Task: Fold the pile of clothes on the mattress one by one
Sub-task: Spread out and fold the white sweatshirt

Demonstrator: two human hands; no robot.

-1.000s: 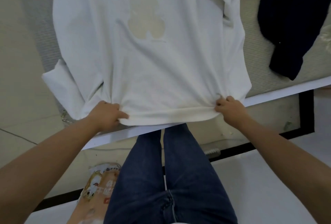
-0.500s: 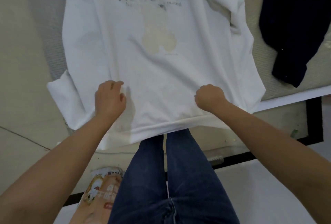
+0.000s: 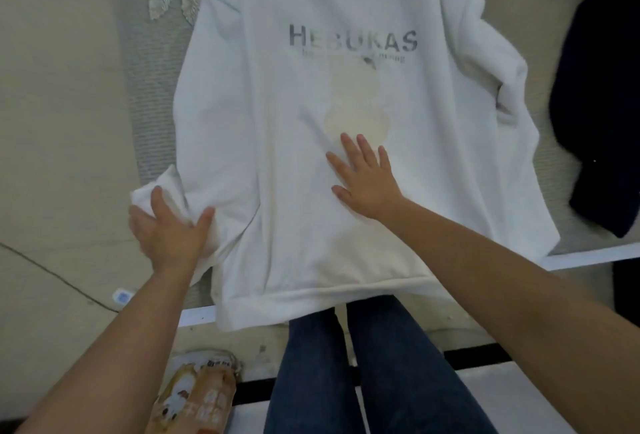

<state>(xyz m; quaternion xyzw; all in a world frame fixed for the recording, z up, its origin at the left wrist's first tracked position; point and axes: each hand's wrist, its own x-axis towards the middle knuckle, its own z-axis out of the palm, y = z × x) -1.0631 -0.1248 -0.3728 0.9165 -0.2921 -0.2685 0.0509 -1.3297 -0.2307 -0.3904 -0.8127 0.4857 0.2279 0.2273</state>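
A white sweatshirt (image 3: 277, 114) with grey lettering and a pale bear print lies spread face up on the grey mattress (image 3: 152, 94), its hem hanging over the near edge. My right hand (image 3: 365, 179) rests flat on the sweatshirt's front just below the print, fingers spread. At the left, my left hand (image 3: 169, 225) is on the sweatshirt's left cuff, thumb and fingers apart around the bunched fabric; whether it grips is unclear.
A dark navy garment (image 3: 602, 114) lies on the mattress at the right. My legs in blue jeans (image 3: 367, 371) stand against the mattress edge. A printed bag (image 3: 197, 395) lies on the floor at lower left. Beige floor stretches to the left.
Both hands let go of the hem. The right hand opened and slid up to the sweatshirt's middle; the left moved out to the left sleeve cuff. The view tilted up the shirt.
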